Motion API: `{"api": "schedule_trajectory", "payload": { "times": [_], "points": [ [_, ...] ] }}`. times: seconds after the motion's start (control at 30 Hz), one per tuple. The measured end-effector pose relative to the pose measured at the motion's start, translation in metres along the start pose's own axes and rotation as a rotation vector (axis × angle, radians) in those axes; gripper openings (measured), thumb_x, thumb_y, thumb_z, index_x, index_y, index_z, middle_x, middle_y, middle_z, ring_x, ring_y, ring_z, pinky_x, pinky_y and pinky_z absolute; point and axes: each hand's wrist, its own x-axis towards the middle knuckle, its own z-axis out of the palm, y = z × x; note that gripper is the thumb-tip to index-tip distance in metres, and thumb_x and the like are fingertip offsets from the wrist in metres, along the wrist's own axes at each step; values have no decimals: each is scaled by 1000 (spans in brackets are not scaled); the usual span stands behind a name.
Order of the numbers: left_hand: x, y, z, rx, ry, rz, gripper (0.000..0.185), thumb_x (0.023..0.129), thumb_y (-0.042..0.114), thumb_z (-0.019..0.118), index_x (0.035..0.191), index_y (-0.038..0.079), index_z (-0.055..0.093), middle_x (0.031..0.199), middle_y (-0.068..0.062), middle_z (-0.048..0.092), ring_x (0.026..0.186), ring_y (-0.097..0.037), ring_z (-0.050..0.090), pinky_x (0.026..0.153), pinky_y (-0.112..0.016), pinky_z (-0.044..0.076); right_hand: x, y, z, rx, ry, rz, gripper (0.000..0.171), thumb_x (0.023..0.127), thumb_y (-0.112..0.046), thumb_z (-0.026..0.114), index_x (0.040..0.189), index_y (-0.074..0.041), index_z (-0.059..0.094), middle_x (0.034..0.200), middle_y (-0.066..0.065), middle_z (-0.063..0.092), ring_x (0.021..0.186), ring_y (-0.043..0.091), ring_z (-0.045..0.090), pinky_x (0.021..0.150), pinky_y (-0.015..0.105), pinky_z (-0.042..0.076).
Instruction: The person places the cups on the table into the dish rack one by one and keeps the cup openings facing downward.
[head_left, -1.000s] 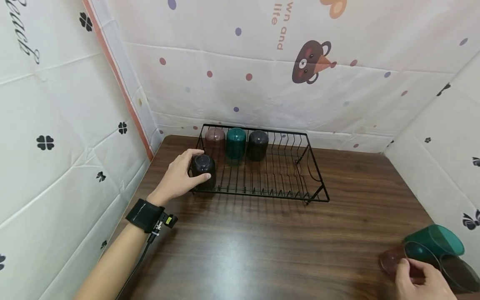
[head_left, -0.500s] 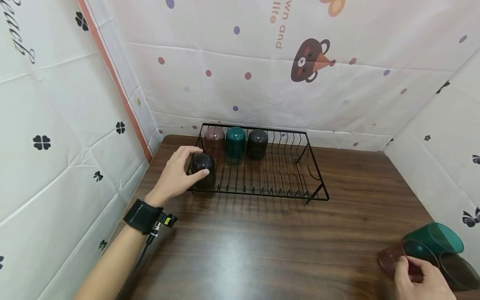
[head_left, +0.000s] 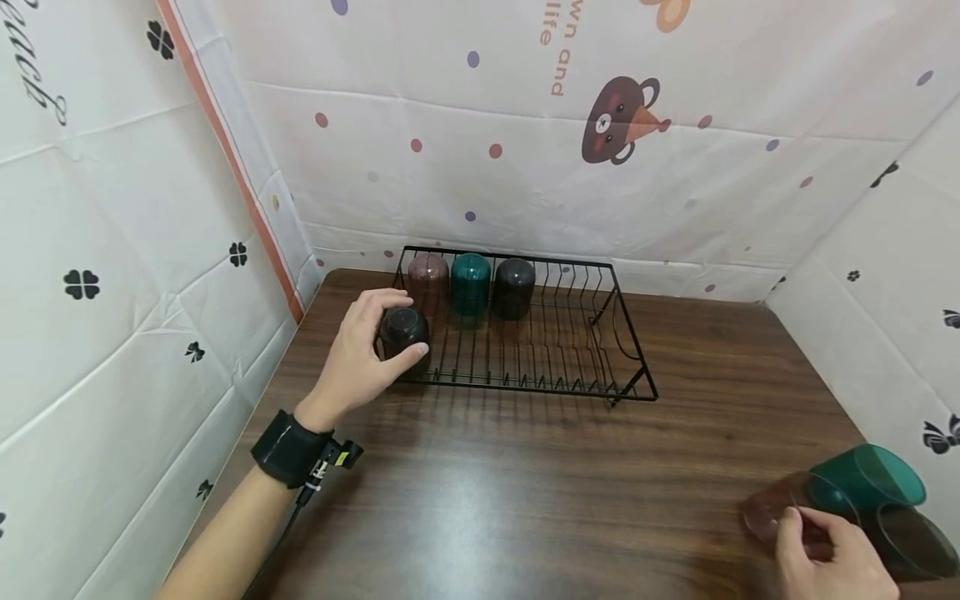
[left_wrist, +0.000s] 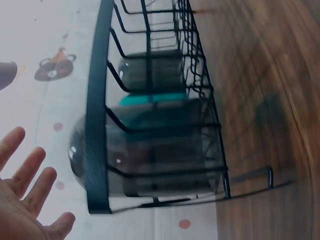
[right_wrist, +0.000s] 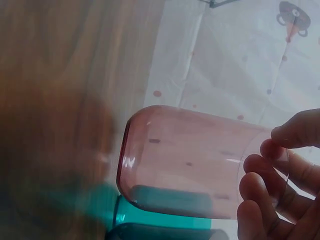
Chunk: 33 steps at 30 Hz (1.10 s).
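A dark upturned cup [head_left: 405, 327] stands in the front left corner of a black wire rack [head_left: 637, 354]. My left hand [head_left: 360, 350] curves around this cup, thumb in front and fingers behind. In the left wrist view the fingers [left_wrist: 30, 175] are straight and spread, apart from the dark cup [left_wrist: 150, 165] behind the rack's rim [left_wrist: 97, 100]. At the lower right my right hand [head_left: 825, 558] pinches the rim of a pink see-through cup [head_left: 772, 508] lying on its side. The right wrist view shows the fingers [right_wrist: 265, 185] curled on the pink cup [right_wrist: 190, 160].
Pink [head_left: 428, 279], teal [head_left: 471, 283] and dark [head_left: 514, 287] cups stand upturned along the rack's back left. A teal cup [head_left: 870, 475] and a dark cup [head_left: 915, 542] lie beside the pink one. Patterned cloth walls close in the brown wooden table [head_left: 525, 500].
The right hand has drawn the pink cup a little to the left, away from the teal one. The left hand's fingers have eased off the dark cup in the rack.
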Motion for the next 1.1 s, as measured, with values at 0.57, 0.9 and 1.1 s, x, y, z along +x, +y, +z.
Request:
{"api": "schedule_trajectory", "payload": {
  "times": [0.57,0.9,1.1],
  "points": [
    [-19,38,11,-46,-96,107,62,87,34,79,141,22,51,146,1,53,136,-20,46,113,-52,37,-13,-25,5,187,85,-129,25,91,-24,70,96,0,76,94,21,73,60,-20,33,52,2,29],
    [-30,68,25,-44,-192,200,66,87,36,79,144,20,48,150,0,50,138,-20,47,113,-46,42,-22,-37,13,273,90,-250,10,85,-14,79,86,-4,76,73,-2,67,53,-15,40,50,3,34],
    [-36,77,32,-91,-211,236,65,88,36,79,143,19,48,149,1,51,137,-18,49,113,-42,43,-27,-42,15,299,66,-282,5,84,-11,79,85,-7,76,71,-34,48,53,-11,44,50,5,36]
  ]
}}
